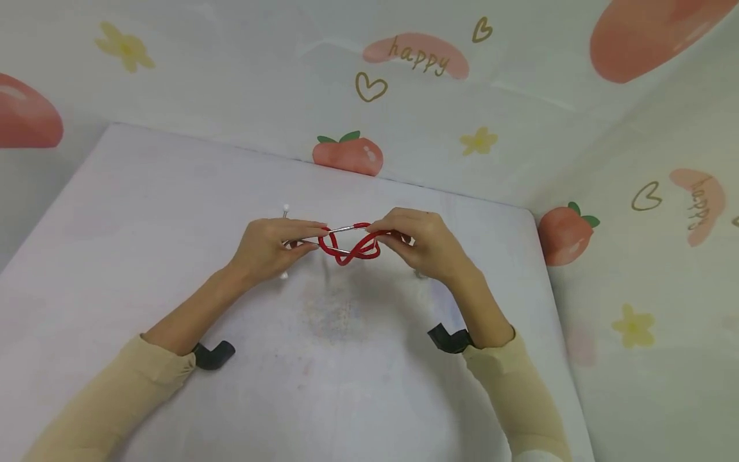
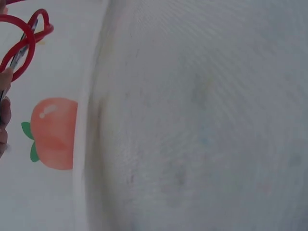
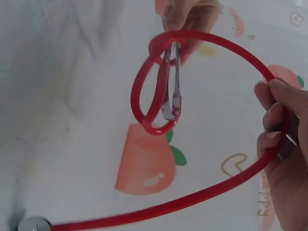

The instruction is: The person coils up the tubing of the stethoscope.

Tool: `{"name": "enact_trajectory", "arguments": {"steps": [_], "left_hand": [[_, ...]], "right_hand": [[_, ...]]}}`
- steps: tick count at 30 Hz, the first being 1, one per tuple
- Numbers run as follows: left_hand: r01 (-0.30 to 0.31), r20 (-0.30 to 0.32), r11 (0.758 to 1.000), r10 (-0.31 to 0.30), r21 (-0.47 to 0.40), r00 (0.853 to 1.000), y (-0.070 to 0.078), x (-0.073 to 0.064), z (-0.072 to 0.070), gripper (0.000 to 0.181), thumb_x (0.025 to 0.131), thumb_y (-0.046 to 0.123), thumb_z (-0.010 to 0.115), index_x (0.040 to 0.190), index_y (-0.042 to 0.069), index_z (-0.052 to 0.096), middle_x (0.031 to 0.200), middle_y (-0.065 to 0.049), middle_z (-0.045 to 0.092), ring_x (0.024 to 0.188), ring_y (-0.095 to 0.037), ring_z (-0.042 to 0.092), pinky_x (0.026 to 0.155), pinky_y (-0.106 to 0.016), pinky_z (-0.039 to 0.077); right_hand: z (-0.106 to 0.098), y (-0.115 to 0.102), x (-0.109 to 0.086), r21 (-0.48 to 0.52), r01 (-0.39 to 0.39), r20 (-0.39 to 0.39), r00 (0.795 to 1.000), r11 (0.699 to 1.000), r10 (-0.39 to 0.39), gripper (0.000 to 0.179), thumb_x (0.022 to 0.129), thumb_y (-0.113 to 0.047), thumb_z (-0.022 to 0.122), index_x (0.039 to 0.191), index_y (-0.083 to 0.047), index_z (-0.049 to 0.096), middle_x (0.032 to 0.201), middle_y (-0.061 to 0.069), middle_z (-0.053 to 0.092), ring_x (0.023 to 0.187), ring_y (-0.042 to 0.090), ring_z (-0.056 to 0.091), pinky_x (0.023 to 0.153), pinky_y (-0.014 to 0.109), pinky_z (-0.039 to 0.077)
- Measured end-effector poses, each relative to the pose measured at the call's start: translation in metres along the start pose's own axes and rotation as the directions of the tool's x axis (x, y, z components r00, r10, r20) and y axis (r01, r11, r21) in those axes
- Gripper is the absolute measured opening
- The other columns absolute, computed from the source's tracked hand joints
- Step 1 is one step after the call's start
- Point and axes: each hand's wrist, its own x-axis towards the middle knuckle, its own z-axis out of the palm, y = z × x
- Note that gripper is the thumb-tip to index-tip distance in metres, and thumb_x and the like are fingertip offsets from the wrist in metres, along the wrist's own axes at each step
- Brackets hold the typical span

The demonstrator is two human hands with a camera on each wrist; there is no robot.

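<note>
A red stethoscope (image 1: 365, 247) is held above the table between both hands. My left hand (image 1: 271, 244) pinches its metal ear tubes (image 1: 342, 229); white ear tips (image 1: 285, 208) stick out on the far side of that hand. The right hand (image 1: 424, 240) pinches the red tubing (image 3: 284, 118) with curled fingers. Red tubing loops and crosses around the metal tubes between the hands. From the right hand the tubing runs down to a round metal chest piece (image 3: 34, 224), partly cut off in the right wrist view. Only fingertips (image 2: 6, 79) of the left hand show in the left wrist view.
A white table (image 1: 323, 385) lies under the hands. Behind it and on the right stand sheets (image 1: 519, 77) printed with peaches, flowers and hearts. Black curved pieces (image 1: 215, 355) sit at both sleeve cuffs.
</note>
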Motion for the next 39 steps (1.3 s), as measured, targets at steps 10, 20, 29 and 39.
{"name": "enact_trajectory", "arguments": {"steps": [10, 20, 29, 39], "left_hand": [[-0.031, 0.066, 0.972, 0.048, -0.235, 0.997, 0.012, -0.003, -0.002, 0.044, 0.070, -0.002, 0.087, 0.111, 0.013, 0.078, 0.108, -0.001, 0.075, 0.078, -0.007, 0.069, 0.058, -0.017, 0.049], [-0.052, 0.068, 0.925, 0.084, -0.376, 0.994, 0.027, 0.002, -0.003, 0.039, 0.071, -0.004, 0.086, 0.107, 0.008, 0.078, 0.107, -0.003, 0.074, 0.059, -0.002, 0.052, 0.051, -0.015, 0.041], [-0.061, 0.041, 0.895, 0.088, -0.442, 0.995, 0.034, 0.005, -0.003, 0.040, 0.070, -0.006, 0.086, 0.108, 0.007, 0.077, 0.107, -0.006, 0.074, 0.057, -0.004, 0.054, 0.049, -0.016, 0.042], [-0.118, -0.016, 0.904, 0.122, -0.411, 0.992, 0.035, 0.009, -0.006, 0.028, 0.086, 0.022, 0.079, 0.107, 0.004, 0.077, 0.107, -0.010, 0.074, 0.061, -0.002, 0.056, 0.052, -0.014, 0.043]], "right_hand": [[-0.003, 0.012, 0.010, -0.073, 0.045, -0.152, 0.987, 0.996, -0.056, 0.021, 0.073, -0.003, 0.087, 0.090, -0.002, 0.074, 0.078, 0.005, 0.070, 0.063, 0.010, 0.055, 0.057, 0.021, 0.047], [0.004, 0.025, 0.016, 0.038, 0.061, -0.259, 0.965, 0.997, -0.049, 0.023, 0.070, 0.004, 0.087, 0.088, 0.002, 0.074, 0.078, 0.009, 0.071, 0.061, 0.012, 0.053, 0.058, 0.018, 0.045], [0.026, 0.036, 0.017, 0.184, -0.024, -0.250, 0.966, 0.983, 0.071, 0.017, 0.077, 0.004, 0.082, 0.092, 0.002, 0.075, 0.081, 0.007, 0.072, 0.061, 0.011, 0.050, 0.055, 0.020, 0.042], [0.035, 0.043, 0.010, 0.412, -0.226, -0.038, 0.964, 0.883, 0.265, 0.022, 0.091, 0.004, 0.068, 0.112, 0.003, 0.073, 0.083, 0.006, 0.069, 0.066, 0.019, 0.056, 0.058, 0.025, 0.050]]}}
